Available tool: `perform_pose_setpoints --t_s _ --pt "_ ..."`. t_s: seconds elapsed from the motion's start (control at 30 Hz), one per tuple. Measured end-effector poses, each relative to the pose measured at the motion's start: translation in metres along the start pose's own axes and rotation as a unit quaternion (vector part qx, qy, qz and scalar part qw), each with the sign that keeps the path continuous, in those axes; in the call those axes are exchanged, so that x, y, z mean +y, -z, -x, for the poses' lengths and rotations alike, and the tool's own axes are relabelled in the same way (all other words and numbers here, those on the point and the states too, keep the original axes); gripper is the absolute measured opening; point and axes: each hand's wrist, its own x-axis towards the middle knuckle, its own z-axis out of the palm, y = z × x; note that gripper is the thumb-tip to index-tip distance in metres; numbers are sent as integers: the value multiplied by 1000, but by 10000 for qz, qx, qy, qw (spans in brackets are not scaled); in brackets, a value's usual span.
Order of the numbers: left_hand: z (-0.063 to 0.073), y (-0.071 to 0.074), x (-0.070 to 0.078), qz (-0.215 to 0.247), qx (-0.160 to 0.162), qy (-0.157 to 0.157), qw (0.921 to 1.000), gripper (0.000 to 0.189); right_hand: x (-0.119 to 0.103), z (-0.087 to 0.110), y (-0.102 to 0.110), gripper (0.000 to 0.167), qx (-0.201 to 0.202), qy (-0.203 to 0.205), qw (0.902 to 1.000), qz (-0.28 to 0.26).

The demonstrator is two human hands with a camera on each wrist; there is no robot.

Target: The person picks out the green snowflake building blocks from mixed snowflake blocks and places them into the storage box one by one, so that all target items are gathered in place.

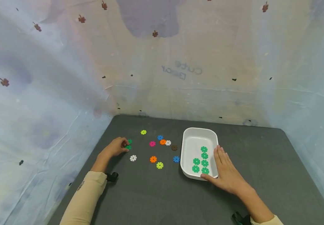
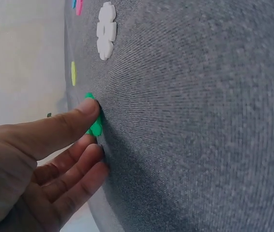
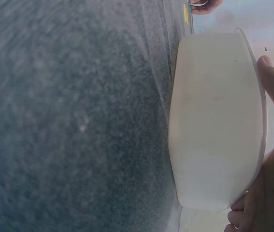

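Observation:
My left hand is at the table's left side, thumb and fingers pinching a green flower-shaped disc at the cloth. Another green disc lies just beyond its fingertips. My right hand rests against a white plastic tray, its straight fingers along the right rim and its thumb at the near corner. Inside the tray lie several green discs, in two columns toward the near right. From the right wrist, the tray's outer wall shows and its contents are hidden.
Between hand and tray lie scattered discs: white, orange, yellow-green, pink, blue and brown, among others. Grey cloth covers the table. A patterned curtain hangs behind and at both sides.

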Motion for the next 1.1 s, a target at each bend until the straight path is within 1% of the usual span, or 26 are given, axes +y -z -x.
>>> perform_pose_setpoints --t_s 0.37,0.6,0.7,0.83,0.97,1.1 --pt "0 -5 1 140 150 10 9998 27 -1 0 0 128 39 5 10000 -26" --pt "0 -7 5 238 422 55 9988 16 -2 -1 2 127 134 80 9999 53" --pt "-1 -8 9 304 465 71 9984 11 -2 -1 2 127 104 74 9999 73" --pt "-3 -7 20 562 382 95 9976 9 -2 -1 4 127 24 45 10000 67" --pt "-11 -6 38 802 344 38 9962 10 -2 -2 5 128 6 32 10000 27" --pt "-20 -7 59 858 326 -192 9956 10 -1 -2 3 128 -45 -31 10000 57"
